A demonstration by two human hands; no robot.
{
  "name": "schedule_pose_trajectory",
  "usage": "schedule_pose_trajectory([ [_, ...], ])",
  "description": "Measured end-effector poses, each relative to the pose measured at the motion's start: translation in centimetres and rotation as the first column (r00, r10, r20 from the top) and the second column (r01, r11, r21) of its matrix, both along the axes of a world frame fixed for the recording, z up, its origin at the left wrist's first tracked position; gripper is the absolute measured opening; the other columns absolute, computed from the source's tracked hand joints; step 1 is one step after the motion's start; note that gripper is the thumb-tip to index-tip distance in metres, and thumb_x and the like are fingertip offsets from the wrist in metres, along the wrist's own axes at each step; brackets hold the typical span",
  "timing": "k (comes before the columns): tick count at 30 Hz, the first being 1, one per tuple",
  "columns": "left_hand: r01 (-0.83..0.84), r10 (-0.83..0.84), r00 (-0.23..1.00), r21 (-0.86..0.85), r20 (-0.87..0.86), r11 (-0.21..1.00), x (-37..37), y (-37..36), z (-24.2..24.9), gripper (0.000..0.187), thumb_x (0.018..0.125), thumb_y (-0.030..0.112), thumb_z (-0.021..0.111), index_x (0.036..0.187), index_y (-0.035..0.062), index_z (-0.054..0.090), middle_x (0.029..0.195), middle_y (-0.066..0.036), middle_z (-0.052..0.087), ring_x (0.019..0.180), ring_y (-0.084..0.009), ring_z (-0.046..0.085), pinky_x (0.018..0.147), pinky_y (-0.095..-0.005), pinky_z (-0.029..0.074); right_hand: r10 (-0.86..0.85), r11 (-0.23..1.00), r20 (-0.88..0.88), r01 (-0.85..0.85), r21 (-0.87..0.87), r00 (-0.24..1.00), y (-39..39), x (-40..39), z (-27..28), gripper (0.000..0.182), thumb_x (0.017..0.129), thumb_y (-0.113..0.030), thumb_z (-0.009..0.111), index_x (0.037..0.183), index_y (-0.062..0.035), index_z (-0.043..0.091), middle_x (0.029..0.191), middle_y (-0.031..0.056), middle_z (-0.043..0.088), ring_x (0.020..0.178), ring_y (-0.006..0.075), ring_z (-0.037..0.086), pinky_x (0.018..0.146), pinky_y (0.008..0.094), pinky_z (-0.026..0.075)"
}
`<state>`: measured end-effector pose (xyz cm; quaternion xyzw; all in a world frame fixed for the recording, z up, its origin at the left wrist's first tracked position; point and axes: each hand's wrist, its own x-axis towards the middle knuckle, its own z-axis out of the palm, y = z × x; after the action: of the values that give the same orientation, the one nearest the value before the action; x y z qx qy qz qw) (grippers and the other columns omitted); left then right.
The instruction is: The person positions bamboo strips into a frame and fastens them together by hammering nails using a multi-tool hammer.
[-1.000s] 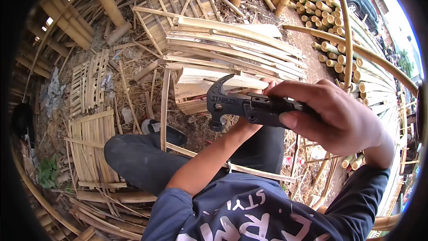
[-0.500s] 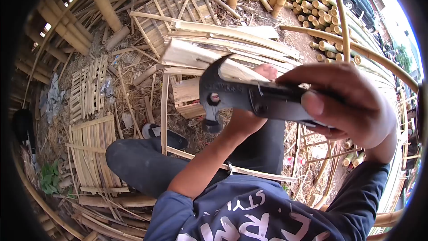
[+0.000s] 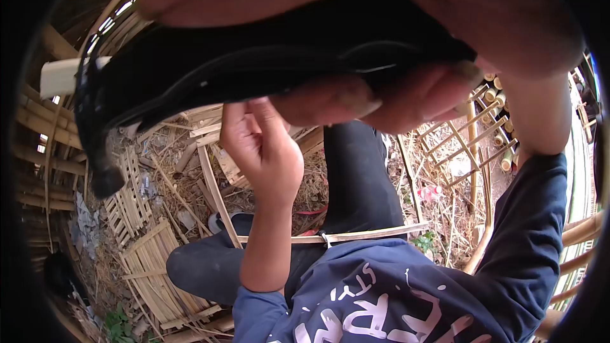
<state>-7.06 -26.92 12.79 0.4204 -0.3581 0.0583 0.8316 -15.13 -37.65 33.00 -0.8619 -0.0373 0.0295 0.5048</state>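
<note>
A dark claw hammer [image 3: 210, 63] fills the upper part of the view, very close to the camera. My right hand [image 3: 406, 89] is wrapped round its handle, and the hammer head points left. Below and behind it is my left hand [image 3: 267, 152], its thumb and fingers pressed together; whatever they pinch is hidden by the hammer. A thin wooden frame stands at my lap, with one upright slat [image 3: 219, 197] and a cross slat [image 3: 368, 234] over my thighs. The end of a pale board [image 3: 60, 79] shows past the hammer head.
Slatted bamboo panels [image 3: 171, 273] lie on the straw-littered ground at left. Bamboo poles [image 3: 51, 121] stand beyond them. At right are a lattice of thin strips [image 3: 464, 143] and cut bamboo [image 3: 506, 159]. A sandal [image 3: 238, 222] is near my knee.
My right hand has raised the hammer up and left, closer to the camera, covering much of the work. The view has shifted. My left hand now shows more upright, fingers pinched.
</note>
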Motion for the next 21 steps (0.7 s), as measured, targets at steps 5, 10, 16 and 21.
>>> schedule_pose_trajectory([
  [5, -0.087, 0.088, 0.992, 0.017, -0.091, 0.996, 0.5, 2.0, 3.6, 0.012, 0.101, 0.007, 0.052, 0.11, 0.0003, 0.057, 0.089, -0.006, 0.066, 0.067, -0.0078, 0.055, 0.059, -0.0223, 0.046, 0.152, 0.979, 0.097, -0.163, 0.124, 0.984, 0.2, 1.3, 1.1, 0.028, 0.104, -0.025, 0.051, 0.102, 0.0019, 0.059, 0.068, 0.0049, 0.057, 0.052, 0.0105, 0.051, 0.046, 0.0259, 0.044],
  [10, -0.16, 0.164, 0.985, 0.097, -0.043, 0.982, 3.0, 5.0, 6.1, 0.03, 0.107, 0.02, 0.044, 0.134, 0.009, 0.038, 0.118, -0.017, 0.063, 0.1, -0.0278, 0.068, 0.086, -0.0476, 0.061, 0.336, 0.89, 0.197, -0.379, 0.252, 0.921, 3.2, 2.6, 2.4, 0.027, 0.104, -0.023, 0.051, 0.094, 0.0008, 0.059, 0.068, 0.0041, 0.057, 0.055, 0.0119, 0.053, 0.049, 0.027, 0.047],
  [16, -0.488, 0.443, 0.87, 0.241, 0.217, 0.839, 5.7, 12.5, 10.5, 0.014, 0.104, 0.016, 0.049, 0.111, 0.0048, 0.045, 0.115, -0.008, 0.058, 0.101, -0.0185, 0.062, 0.09, -0.0379, 0.055, 0.474, 0.741, 0.303, -0.561, 0.37, 0.827, 6.0, 4.2, 2.0, 0.036, 0.104, -0.032, 0.051, 0.099, 0.0012, 0.063, 0.072, 0.0024, 0.059, 0.057, 0.0088, 0.053, 0.05, 0.0255, 0.046],
  [21, -0.713, 0.531, 0.688, 0.324, 0.495, 0.622, 9.0, 21.9, 12.9, 0.023, 0.104, 0.019, 0.052, 0.11, -0.0014, 0.058, 0.104, -0.004, 0.061, 0.096, -0.0102, 0.056, 0.081, -0.0282, 0.048, 0.399, 0.632, 0.448, -0.594, 0.497, 0.8, 8.8, 4.0, -0.9, 0.037, 0.105, -0.035, 0.051, 0.104, 0.0002, 0.062, 0.07, 0.0019, 0.058, 0.055, 0.0073, 0.051, 0.049, 0.0235, 0.045],
])
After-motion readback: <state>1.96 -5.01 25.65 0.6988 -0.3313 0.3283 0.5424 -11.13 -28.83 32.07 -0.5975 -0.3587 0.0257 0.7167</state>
